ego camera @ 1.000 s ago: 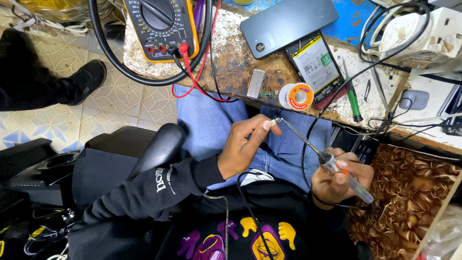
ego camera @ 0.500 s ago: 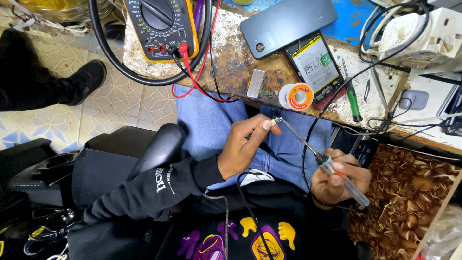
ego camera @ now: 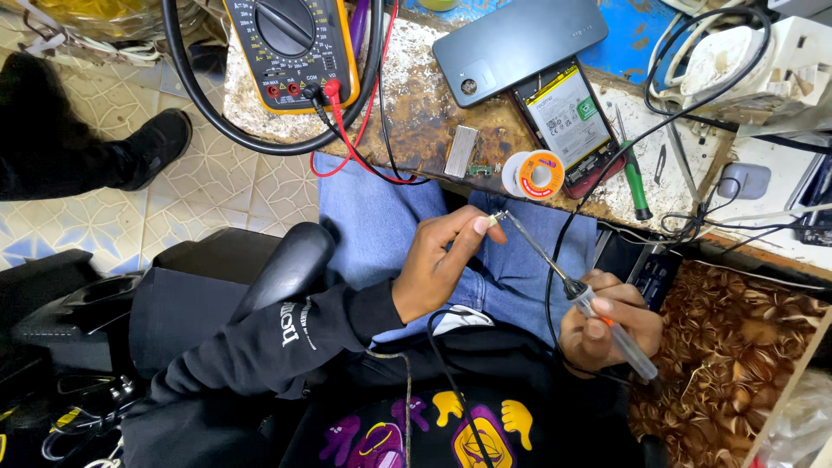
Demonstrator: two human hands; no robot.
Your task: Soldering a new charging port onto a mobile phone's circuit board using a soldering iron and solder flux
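Metal part [ego camera: 494,220], perhaps, between fingers [ego camera: 475,227]

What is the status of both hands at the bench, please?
Left hand pinching small part. Right hand gripping soldering iron, tip at the part. Solder spool on bench edge, clear of the tip.

soldering iron [ego camera: 568,288] tilted, tip against small part [ego camera: 493,220]

Left hand [ego camera: 442,264] raised over lap, fingers [ego camera: 472,227] pinched together; right hand [ego camera: 607,321] lower, fist-gripped, thumb up.
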